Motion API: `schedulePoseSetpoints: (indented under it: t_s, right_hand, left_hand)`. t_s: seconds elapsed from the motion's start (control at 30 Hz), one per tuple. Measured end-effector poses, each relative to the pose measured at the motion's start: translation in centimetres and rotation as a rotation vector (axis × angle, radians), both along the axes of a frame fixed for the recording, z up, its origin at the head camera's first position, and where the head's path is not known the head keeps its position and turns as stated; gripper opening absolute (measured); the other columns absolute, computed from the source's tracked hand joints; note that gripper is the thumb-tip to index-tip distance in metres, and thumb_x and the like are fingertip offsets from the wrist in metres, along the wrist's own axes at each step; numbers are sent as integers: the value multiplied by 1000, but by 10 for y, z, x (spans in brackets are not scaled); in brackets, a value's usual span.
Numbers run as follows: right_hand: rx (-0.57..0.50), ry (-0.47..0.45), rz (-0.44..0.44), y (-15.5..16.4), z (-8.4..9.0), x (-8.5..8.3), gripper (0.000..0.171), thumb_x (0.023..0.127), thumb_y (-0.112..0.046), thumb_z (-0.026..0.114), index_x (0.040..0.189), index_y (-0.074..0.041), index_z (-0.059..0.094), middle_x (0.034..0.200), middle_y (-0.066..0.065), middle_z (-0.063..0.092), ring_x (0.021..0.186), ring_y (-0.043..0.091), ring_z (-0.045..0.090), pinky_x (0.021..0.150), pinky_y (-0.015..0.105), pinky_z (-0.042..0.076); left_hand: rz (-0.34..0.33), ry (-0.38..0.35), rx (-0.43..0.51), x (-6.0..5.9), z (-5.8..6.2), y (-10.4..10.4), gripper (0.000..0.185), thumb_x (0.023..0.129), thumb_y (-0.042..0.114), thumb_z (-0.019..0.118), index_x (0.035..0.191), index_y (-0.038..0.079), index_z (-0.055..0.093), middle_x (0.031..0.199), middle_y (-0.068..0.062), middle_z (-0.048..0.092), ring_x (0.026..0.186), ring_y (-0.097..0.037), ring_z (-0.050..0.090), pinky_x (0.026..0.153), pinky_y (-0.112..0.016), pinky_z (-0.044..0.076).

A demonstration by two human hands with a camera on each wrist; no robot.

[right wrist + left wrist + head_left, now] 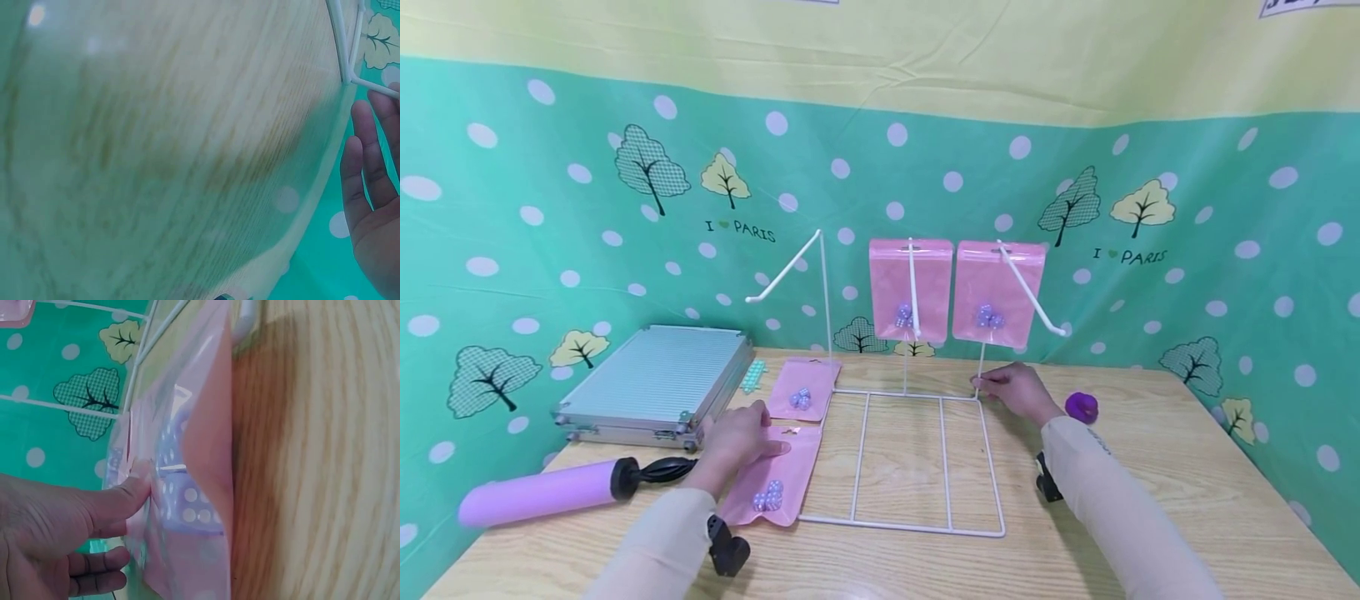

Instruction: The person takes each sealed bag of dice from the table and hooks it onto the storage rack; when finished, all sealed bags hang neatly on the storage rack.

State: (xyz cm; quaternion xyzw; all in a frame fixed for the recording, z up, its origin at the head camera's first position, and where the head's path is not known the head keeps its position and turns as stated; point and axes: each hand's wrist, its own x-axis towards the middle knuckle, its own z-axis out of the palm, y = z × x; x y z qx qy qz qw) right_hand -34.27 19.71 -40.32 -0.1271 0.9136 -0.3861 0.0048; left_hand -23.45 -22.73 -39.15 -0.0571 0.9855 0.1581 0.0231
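Observation:
A white wire rack [925, 526] stands on the wooden table [1165, 475] with three hooks. Pink bags of dice hang on the middle hook [910, 287] and the right hook [998, 292]; the left hook [782, 275] is bare. Two more pink bags lie left of the rack, one far [803, 387] and one near [778, 483]. My left hand [741, 437] is on the near bag's top edge. In the left wrist view the thumb of this hand [56, 531] presses the bag [194, 487] while the fingers curl at its edge. My right hand [1013, 389] touches the rack's back right upright, its fingers [369, 181] straight beside the wire [342, 44].
A closed silver case [655, 383] sits at the back left, with a small teal piece [752, 377] beside it. A lilac hand pump [542, 492] lies at the front left. A small purple object [1081, 407] rests right of the rack. Green dotted walls enclose the table.

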Motion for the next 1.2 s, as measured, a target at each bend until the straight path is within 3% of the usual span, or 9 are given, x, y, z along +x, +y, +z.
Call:
schedulePoseSetpoints:
  t_s: [0.57, 0.97, 1.2]
  right_hand:
    - [-8, -18, -14, 0, 0, 1, 33, 101, -29, 66, 118, -2, 74, 107, 14, 76, 87, 24, 73, 67, 33, 53]
    - [-18, -5, 1, 1, -3, -3, 31, 100, -28, 67, 115, -3, 75, 106, 14, 76, 83, 23, 74, 79, 39, 59]
    - [-9, -2, 5, 1, -2, -2, 31, 100, -29, 67, 115, -3, 75, 106, 14, 76, 83, 23, 74, 74, 35, 58]
  left_hand:
    - [-56, 26, -64, 2, 0, 2, 37, 80, 38, 86, 96, 12, 64, 91, -10, 63, 95, -36, 57, 93, -60, 35]
    - [-47, 35, 8, 0, -3, -1, 38, 78, 33, 88, 97, 8, 66, 95, -13, 58, 97, -35, 52, 93, -61, 33]
    - [-95, 58, -30, -1, -1, -2, 31, 79, 33, 87, 93, 11, 71, 89, -6, 67, 94, -33, 56, 95, -59, 32]
